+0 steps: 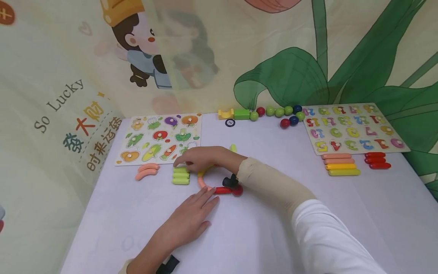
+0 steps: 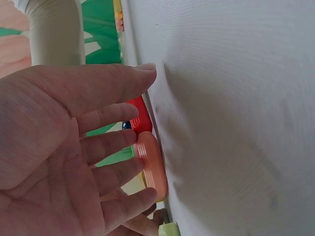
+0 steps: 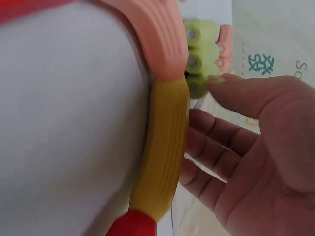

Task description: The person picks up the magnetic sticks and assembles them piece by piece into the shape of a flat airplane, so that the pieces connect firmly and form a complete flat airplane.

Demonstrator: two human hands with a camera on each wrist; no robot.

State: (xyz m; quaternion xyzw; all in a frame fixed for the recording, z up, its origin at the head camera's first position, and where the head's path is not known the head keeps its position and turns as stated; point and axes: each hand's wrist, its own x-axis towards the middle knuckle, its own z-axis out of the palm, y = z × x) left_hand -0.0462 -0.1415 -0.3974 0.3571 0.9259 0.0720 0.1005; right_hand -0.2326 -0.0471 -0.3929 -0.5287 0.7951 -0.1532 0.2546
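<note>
My left hand (image 1: 189, 219) lies over the table with its fingers straight, fingertips at a curved pink stick (image 1: 201, 183) and a straight red stick (image 1: 223, 190). The red stick's other end meets a red ball (image 1: 237, 190). From the pink stick a curved yellow stick (image 3: 165, 147) carries on, joined to a red piece (image 3: 133, 225). My right hand (image 1: 202, 158) reaches across to a row of short light-green sticks (image 1: 180, 176). Its thumb touches the nearest green stick, the other fingers loosely bent; the head view hides the contact.
Two curved pink sticks (image 1: 147, 172) lie left. A vegetable puzzle board (image 1: 120, 159) stands behind them, a number board (image 1: 345, 133) at back right. Coloured balls (image 1: 279, 112) and a green block (image 1: 241, 114) line the back. Yellow sticks (image 1: 343, 172) and red sticks (image 1: 378, 166) lie right.
</note>
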